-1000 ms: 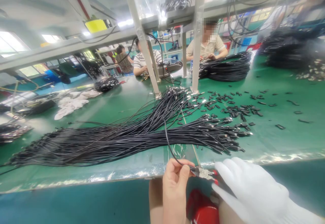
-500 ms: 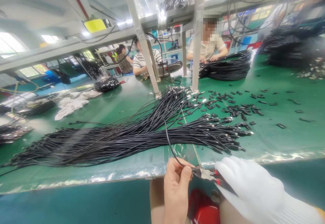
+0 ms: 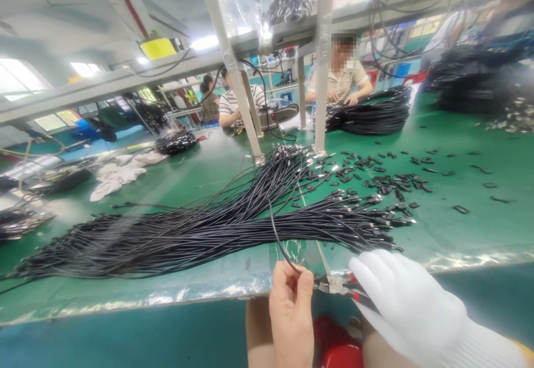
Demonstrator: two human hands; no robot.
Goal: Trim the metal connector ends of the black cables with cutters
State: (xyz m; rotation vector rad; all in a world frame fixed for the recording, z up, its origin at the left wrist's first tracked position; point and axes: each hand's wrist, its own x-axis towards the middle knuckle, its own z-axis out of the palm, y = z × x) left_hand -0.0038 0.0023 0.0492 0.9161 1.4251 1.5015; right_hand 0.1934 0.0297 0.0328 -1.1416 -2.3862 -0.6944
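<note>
Pinched between the thumb and fingers of my bare left hand (image 3: 292, 307) is a black cable (image 3: 280, 243); its end is hidden by the fingers. My right hand (image 3: 411, 301), in a white glove, is closed around the red and black handles of pliers (image 3: 337, 285). The jaws point left and meet the cable's end right at my left fingertips; whether they bite on it I cannot tell. Behind my hands, a long bundle of black cables (image 3: 233, 240) lies across the green table (image 3: 467, 234), with metal-tipped connectors at its right end.
Small black plastic pieces (image 3: 396, 182) are scattered right of the bundle. Metal posts (image 3: 322, 79) rise from the table under a shelf. Coiled cables (image 3: 371, 115) lie before a co-worker (image 3: 340, 81) across the table. White cloths (image 3: 119, 179) lie at left.
The pliers' jaws have shifted slightly, and the gloved hand has moved a little up and to the left. My left hand stays nearly in place, still on the cable.
</note>
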